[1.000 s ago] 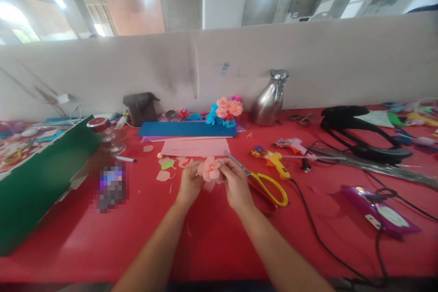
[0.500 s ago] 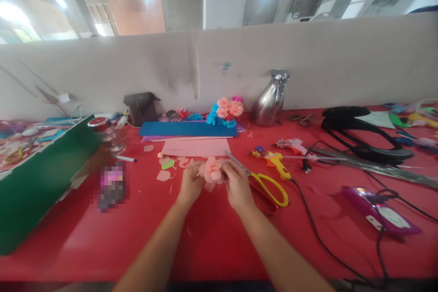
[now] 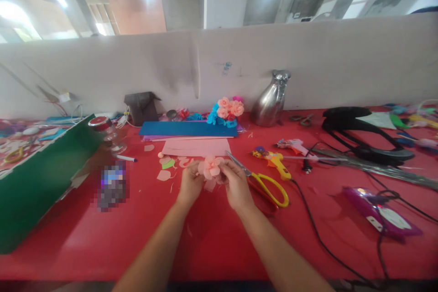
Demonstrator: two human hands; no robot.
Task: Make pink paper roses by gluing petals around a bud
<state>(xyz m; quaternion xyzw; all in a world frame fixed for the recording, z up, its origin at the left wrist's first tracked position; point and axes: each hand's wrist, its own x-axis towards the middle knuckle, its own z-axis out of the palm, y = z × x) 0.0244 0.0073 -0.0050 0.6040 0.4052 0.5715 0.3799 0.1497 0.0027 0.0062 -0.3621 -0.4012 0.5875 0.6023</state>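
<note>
A pink paper flower (image 3: 210,168) is held up between both hands, over the red table. My left hand (image 3: 190,183) is closed on its left edge. On the opposite side, my right hand (image 3: 237,183) pinches the petals between thumb and fingers. Scissors (image 3: 270,187) with yellow and red handles lie right beside the right hand. Behind the flower rests a sheet of pink paper (image 3: 195,147), and cut pink paper pieces (image 3: 164,174) with a green scrap are scattered to the left.
A yellow glue gun (image 3: 278,164) and a purple power strip (image 3: 381,214) with black cords lie at right. A steel jug (image 3: 271,100) and finished paper flowers (image 3: 231,108) stand behind. At left are a green board (image 3: 44,187) and a glass jar (image 3: 109,134).
The paper flower has tilted and shifted slightly left between the fingers. Both hands keep their hold in nearly the same place.
</note>
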